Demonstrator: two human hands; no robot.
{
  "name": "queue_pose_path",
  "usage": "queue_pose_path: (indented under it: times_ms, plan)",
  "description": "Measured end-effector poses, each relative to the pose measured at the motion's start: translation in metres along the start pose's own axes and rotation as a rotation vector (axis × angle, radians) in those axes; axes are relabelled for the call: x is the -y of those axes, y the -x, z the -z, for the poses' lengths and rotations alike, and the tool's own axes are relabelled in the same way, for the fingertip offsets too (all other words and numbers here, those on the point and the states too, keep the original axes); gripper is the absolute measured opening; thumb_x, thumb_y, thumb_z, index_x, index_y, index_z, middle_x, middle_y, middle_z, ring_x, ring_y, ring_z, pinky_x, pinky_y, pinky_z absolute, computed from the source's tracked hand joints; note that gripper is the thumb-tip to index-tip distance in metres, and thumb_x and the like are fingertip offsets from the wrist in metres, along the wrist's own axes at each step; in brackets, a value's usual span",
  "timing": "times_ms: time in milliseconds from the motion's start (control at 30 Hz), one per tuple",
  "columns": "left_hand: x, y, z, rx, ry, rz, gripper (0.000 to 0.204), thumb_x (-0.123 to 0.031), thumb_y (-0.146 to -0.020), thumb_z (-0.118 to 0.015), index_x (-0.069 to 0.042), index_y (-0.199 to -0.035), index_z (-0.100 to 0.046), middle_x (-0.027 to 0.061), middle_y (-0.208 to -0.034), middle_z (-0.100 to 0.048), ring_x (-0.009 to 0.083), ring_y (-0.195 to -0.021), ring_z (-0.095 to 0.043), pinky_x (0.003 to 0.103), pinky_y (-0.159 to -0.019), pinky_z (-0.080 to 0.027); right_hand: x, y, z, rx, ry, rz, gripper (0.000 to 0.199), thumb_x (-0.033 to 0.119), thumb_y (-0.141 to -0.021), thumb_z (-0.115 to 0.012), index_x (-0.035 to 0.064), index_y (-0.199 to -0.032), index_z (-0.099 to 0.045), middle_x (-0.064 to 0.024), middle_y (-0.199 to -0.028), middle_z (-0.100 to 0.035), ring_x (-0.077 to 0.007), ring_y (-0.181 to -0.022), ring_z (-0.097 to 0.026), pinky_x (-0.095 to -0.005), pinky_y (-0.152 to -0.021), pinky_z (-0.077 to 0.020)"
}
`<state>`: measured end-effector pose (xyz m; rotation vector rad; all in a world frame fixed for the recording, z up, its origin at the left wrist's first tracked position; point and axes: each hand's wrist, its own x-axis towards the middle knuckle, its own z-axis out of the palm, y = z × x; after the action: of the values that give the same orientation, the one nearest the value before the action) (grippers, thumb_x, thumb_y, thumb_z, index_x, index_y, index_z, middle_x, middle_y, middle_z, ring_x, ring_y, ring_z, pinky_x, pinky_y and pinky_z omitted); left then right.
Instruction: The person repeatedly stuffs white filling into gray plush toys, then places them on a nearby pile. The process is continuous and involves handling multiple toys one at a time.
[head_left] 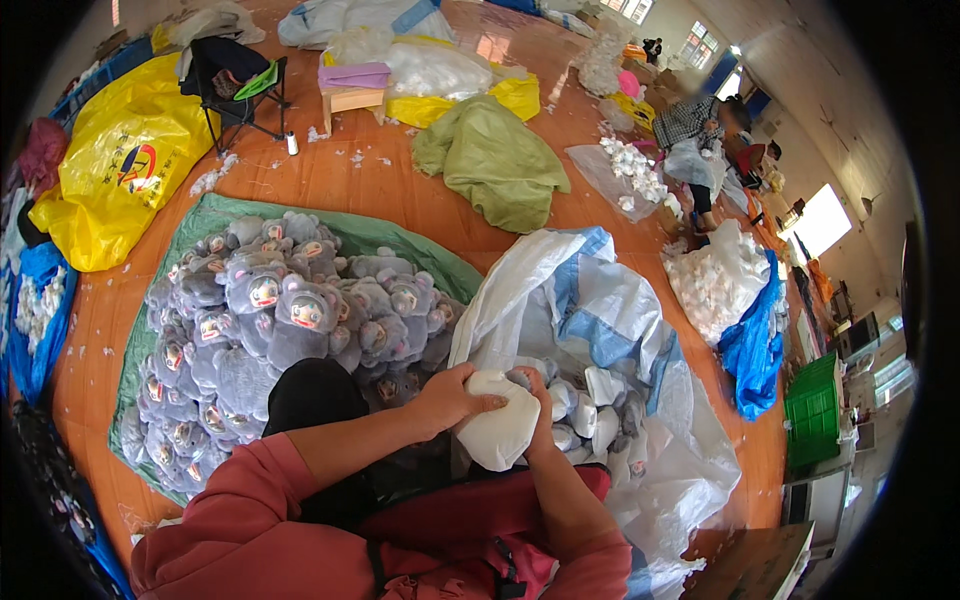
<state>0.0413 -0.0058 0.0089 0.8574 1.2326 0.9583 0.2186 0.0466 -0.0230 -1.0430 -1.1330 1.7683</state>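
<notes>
Above my lap I hold a white pouch-like piece (499, 422) with soft, creased sides. My left hand (443, 402) grips its upper left side, thumb across the front. My right hand (537, 402) is closed round its upper right edge, where a bit of grey shows by the fingertips; what that grey bit is I cannot tell. Just beyond my right hand, an open white-and-blue woven sack (612, 290) holds similar white pieces (602, 428) with grey among them. To my left, a big heap of grey plush toys (262, 310) with printed faces lies on a green sheet (420, 250).
An olive cloth sack (495, 165) lies ahead on the orange-brown floor. Beyond are a small wooden stool (353, 98), a folding chair (235, 90) and a yellow bag (135, 155). At right, another person (690, 135) bends near bags of white stuffing (722, 275) and a green crate (812, 410).
</notes>
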Motion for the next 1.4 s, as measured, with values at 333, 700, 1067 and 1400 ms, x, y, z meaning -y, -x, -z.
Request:
queue_pose_path:
  times_ms: [333,700,1067,1400]
  plan:
    - [0.001,0.017,-0.009,-0.049,-0.307,-0.16,0.053,-0.022,-0.08,-0.081,0.001,-0.118,-0.054,0.0138,-0.107,-0.064,0.0213,-0.092,-0.064,0.034,-0.078,-0.052,-0.022,-0.012,0.021,0.168,-0.304,-0.285,0.021,0.011,-0.095,-0.048,0.0103,-0.113,-0.059,-0.006,-0.098,-0.065,-0.0162,-0.091,-0.063,-0.0333,-0.081,-0.0545]
    - [-0.014,0.002,0.032,0.151,0.424,0.095,0.036,-0.005,-0.083,-0.073,-0.002,-0.114,-0.055,0.0094,-0.105,-0.063,0.0194,-0.09,-0.066,0.035,-0.079,-0.056,0.015,0.009,-0.008,0.251,0.172,-0.176,0.046,0.006,-0.084,-0.069,0.0084,-0.128,-0.056,-0.0038,-0.112,-0.063,-0.0142,-0.1,-0.06,-0.0294,-0.09,-0.0487]
    - [-0.025,0.006,0.04,0.281,0.277,-0.031,0.031,-0.003,-0.083,-0.073,-0.001,-0.113,-0.067,0.0088,-0.104,-0.07,0.0155,-0.09,-0.068,0.03,-0.08,-0.055,0.006,0.011,0.007,0.52,-0.166,-0.249,0.06,0.025,-0.085,-0.075,0.0054,-0.134,-0.046,-0.0039,-0.119,-0.056,-0.014,-0.11,-0.054,-0.0306,-0.096,-0.0445]
    - [-0.02,0.016,0.027,0.205,-0.013,-0.138,0.02,0.001,-0.083,-0.07,-0.002,-0.102,-0.073,0.0068,-0.1,-0.072,0.0108,-0.088,-0.066,0.026,-0.079,-0.054,0.018,0.013,-0.003,0.497,0.083,-0.262,0.049,0.015,-0.078,-0.081,0.0029,-0.119,-0.057,0.0001,-0.105,-0.061,-0.012,-0.096,-0.057,-0.0285,-0.086,-0.0482]
